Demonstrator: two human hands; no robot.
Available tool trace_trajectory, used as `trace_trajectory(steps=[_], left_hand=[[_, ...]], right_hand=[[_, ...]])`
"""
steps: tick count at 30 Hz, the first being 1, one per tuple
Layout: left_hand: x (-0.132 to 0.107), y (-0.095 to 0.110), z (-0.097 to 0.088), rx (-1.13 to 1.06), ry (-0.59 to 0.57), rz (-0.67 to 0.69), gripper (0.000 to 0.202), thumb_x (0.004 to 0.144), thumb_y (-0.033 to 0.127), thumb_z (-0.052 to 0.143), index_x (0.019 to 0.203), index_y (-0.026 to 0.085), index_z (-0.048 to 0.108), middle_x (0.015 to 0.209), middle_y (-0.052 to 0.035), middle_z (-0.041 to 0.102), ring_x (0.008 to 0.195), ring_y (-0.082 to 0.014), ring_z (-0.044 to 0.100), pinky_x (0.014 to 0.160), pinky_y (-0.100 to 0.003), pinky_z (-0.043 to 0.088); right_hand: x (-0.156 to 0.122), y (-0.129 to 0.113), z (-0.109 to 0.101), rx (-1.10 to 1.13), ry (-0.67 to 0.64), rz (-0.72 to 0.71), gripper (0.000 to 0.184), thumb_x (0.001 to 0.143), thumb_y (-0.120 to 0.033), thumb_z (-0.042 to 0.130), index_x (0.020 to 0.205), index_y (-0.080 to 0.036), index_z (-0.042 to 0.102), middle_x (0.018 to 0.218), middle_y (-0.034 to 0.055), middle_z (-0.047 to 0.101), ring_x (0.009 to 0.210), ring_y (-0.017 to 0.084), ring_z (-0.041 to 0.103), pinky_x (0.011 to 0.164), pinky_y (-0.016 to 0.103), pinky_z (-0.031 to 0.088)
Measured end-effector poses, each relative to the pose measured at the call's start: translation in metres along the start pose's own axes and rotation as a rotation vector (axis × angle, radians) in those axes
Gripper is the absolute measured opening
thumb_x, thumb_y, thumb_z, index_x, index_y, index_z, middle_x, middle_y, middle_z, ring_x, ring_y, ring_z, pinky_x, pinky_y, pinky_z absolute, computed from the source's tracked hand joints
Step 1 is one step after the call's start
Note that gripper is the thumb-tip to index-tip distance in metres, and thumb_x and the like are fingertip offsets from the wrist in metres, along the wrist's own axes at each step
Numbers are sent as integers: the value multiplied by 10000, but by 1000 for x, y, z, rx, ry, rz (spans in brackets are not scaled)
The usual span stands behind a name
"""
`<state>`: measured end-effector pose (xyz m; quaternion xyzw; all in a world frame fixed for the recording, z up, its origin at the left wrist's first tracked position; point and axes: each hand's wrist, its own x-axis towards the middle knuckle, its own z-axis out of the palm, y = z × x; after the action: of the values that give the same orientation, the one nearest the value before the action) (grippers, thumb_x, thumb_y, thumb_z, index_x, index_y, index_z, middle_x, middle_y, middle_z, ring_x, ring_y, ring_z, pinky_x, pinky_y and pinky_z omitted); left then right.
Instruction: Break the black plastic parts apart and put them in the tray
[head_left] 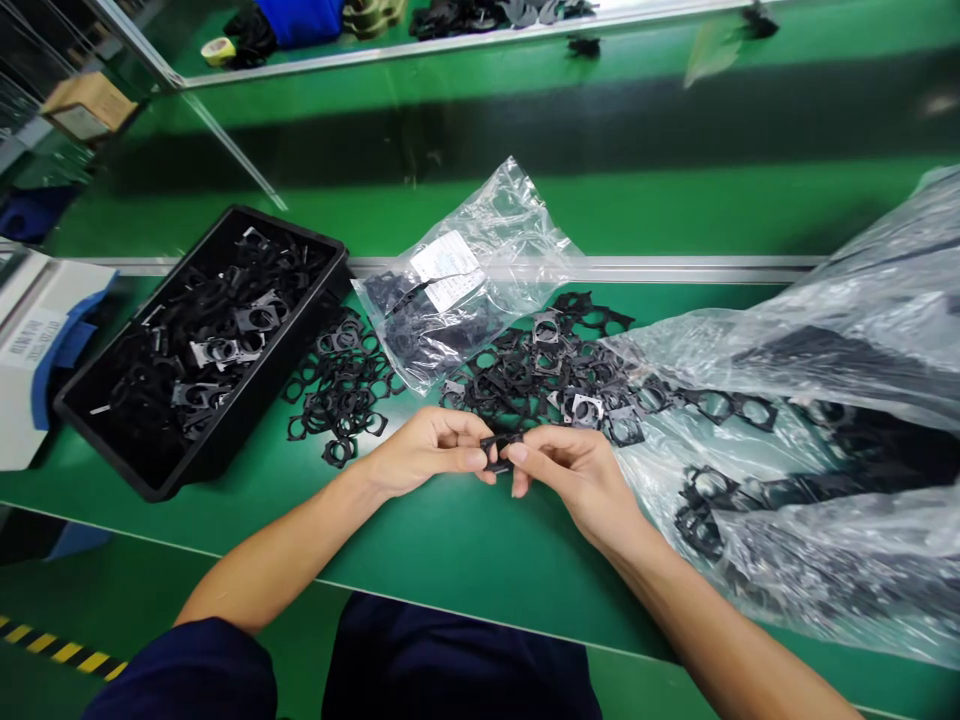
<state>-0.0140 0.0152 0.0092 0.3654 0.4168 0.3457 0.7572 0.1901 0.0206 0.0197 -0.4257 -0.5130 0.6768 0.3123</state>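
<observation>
A small black plastic part is pinched between both of my hands above the green tabletop. My left hand grips its left side with thumb and fingers. My right hand closes on its right side, and the fingers hide much of the part's shape. Just behind my hands lies a heap of black ring-shaped parts, some with lighter grey faces. To the left is a smaller pile of black rings. A clear plastic bag with a white label and dark parts inside rests behind the piles.
A black bin full of black and grey parts stands at the left, beside a white and blue device. Large clear plastic sheeting with black parts covers the right side. A metal-edged shelf runs across the back.
</observation>
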Motion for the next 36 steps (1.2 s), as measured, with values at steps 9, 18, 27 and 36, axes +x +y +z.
trace_trajectory(steps=[9, 18, 27, 36], left_hand=[[1, -7, 6, 36, 144, 106, 384, 707, 473, 885, 817, 144, 719, 778, -47, 753, 688, -189, 764, 686, -295, 635], [1, -11, 10, 204, 261, 206, 390, 765, 497, 825, 853, 154, 662, 657, 2, 677, 592, -151, 714, 601, -240, 564], [-3, -13, 8, 358, 225, 299, 127, 852, 257, 745, 938, 168, 715, 829, -20, 682, 760, -118, 642, 694, -208, 518], [-2, -15, 11, 261, 222, 265, 203, 836, 278, 761, 998, 164, 712, 782, -13, 662, 700, -115, 653, 639, -203, 508]], right_hand=[[0, -2, -1, -41, 87, -33, 418, 835, -528, 747, 597, -189, 698, 575, 30, 692, 548, 148, 604, 570, 273, 497], [3, 6, 1, -81, 151, -39, 452, 821, -591, 734, 632, -188, 660, 579, 24, 679, 544, 152, 609, 544, 265, 487], [0, 6, 2, -163, 162, -115, 374, 869, -479, 717, 641, -189, 654, 556, -12, 577, 514, 121, 482, 505, 258, 387], [-1, 6, 2, -293, 114, -195, 323, 877, -480, 715, 737, -190, 686, 658, 5, 624, 589, 133, 545, 558, 258, 442]])
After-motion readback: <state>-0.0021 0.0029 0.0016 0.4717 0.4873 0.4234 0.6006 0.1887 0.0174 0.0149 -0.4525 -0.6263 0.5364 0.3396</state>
